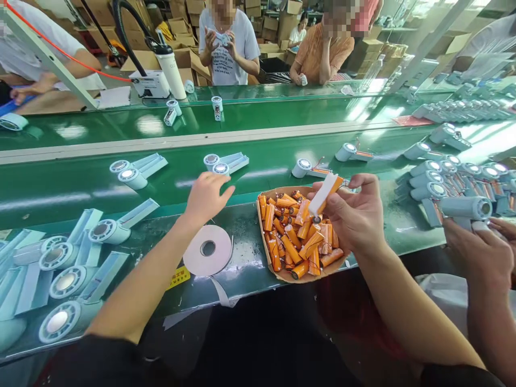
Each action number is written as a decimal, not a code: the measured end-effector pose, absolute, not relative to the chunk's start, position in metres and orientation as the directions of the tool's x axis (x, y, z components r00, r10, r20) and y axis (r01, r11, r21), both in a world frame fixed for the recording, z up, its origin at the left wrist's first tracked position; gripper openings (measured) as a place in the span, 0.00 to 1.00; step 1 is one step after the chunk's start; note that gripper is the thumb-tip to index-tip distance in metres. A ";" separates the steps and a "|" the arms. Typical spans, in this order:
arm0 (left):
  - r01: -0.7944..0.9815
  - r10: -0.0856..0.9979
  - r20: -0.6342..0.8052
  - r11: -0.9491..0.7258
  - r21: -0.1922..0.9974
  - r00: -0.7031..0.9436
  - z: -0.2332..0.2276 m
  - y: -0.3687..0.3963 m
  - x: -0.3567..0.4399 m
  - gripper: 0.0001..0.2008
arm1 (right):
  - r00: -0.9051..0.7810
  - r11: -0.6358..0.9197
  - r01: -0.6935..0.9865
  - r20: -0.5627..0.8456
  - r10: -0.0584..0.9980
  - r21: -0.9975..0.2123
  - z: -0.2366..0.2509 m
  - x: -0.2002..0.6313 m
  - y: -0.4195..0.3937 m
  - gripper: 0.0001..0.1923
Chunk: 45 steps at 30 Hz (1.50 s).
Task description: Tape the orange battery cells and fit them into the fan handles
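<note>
R hand point(355, 212) grips 1 cell point(327, 194) w/ a white strip along one face, held over the R side of the box point(278, 276). L hand point(207, 196) is empty, fingers loosely spread, just beside a shell point(234, 161) on the belt point(266, 150); can't tell if touching. Hands well apart. Step, I'd judge: a taped cell is being readied for a shell; next move prob calls for a steady L grip on 1 shell, strip side facing in.

Counts: 1 box, many loose cells overlapping, no exact no. possible; 1 tape roll point(196, 260) between L forearm & box; 1 yellow label point(179, 277) partly under it. Near belt: approx 6 shells, 2 R-most w/ orange showing. L pile: 5+ shells, some cut off. R pile: too crowded to count. Far R, a co-worker's hand point(481, 250) holds 1 shell. Opp. side: 1 person in white tee point(229, 56), both hands on a small part.
</note>
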<state>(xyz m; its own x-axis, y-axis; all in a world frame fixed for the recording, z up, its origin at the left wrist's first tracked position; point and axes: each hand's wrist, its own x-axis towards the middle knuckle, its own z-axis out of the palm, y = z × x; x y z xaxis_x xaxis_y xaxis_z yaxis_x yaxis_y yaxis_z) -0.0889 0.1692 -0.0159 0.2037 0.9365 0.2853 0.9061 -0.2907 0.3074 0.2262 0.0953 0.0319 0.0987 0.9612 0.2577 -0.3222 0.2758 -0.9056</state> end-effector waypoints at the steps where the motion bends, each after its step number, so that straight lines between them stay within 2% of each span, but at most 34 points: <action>1: 0.933 0.937 0.297 -0.261 0.248 0.183 -0.015 0.194 -0.079 0.22 | 0.080 0.272 -0.317 0.259 0.962 -0.909 0.032 0.226 0.100 0.29; 5: 0.950 0.939 0.184 -0.307 0.063 0.291 -0.024 0.259 -0.069 0.16 | 0.041 0.261 -0.274 0.260 0.965 -0.925 0.035 0.234 0.108 0.28; 8: 0.892 0.891 0.080 -0.450 0.033 0.446 -0.035 0.275 -0.079 0.13 | 0.022 0.259 -0.218 0.261 0.965 -0.941 0.043 0.244 0.112 0.25; 11: 0.811 0.818 0.024 -0.574 0.117 0.575 -0.041 0.282 -0.085 0.12 | -0.059 0.279 -0.114 0.287 0.956 -0.953 0.050 0.241 0.135 0.27; 14: 0.781 0.805 0.016 -0.580 0.230 0.593 -0.043 0.289 -0.085 0.09 | -0.174 0.310 0.039 0.299 0.938 -0.950 0.046 0.220 0.179 0.23; 18: 0.743 0.795 0.012 -0.573 0.347 0.607 -0.041 0.295 -0.083 0.08 | -0.305 0.287 0.276 0.199 0.931 -0.917 0.025 0.184 0.236 0.18; 20: 0.728 0.800 0.020 -0.557 0.399 0.600 -0.040 0.296 -0.082 0.08 | -0.353 0.302 0.425 0.151 0.923 -0.854 0.014 0.172 0.255 0.16; 23: 0.741 0.815 0.004 -0.528 0.415 0.579 -0.039 0.298 -0.077 0.08 | -0.395 0.343 0.606 0.104 0.913 -0.718 0.003 0.163 0.267 0.14; 28: 0.793 0.861 -0.021 -0.457 0.404 0.508 -0.040 0.302 -0.063 0.11 | -0.440 0.395 0.716 0.067 0.895 -0.575 -0.005 0.161 0.270 0.14; 30: 0.812 0.880 -0.027 -0.426 0.399 0.475 -0.041 0.302 -0.057 0.12 | -0.457 0.426 0.777 0.048 0.888 -0.463 -0.005 0.160 0.271 0.14; 33: 0.831 0.898 -0.038 -0.388 0.399 0.438 -0.041 0.302 -0.048 0.13 | -0.465 0.448 0.864 -0.021 0.885 -0.230 -0.004 0.159 0.273 0.16; 35: 0.838 0.905 -0.049 -0.369 0.402 0.422 -0.041 0.303 -0.042 0.13 | -0.467 0.457 0.882 -0.073 0.882 -0.116 -0.003 0.158 0.274 0.17; 37: 0.845 0.911 -0.059 -0.352 0.404 0.408 -0.040 0.305 -0.038 0.14 | -0.498 0.495 0.867 -0.122 0.859 -0.051 -0.002 0.156 0.274 0.17; 45: 0.857 0.929 -0.067 -0.306 0.414 0.364 -0.037 0.304 -0.028 0.19 | -0.582 0.609 0.792 -0.257 0.772 0.035 -0.003 0.142 0.274 0.21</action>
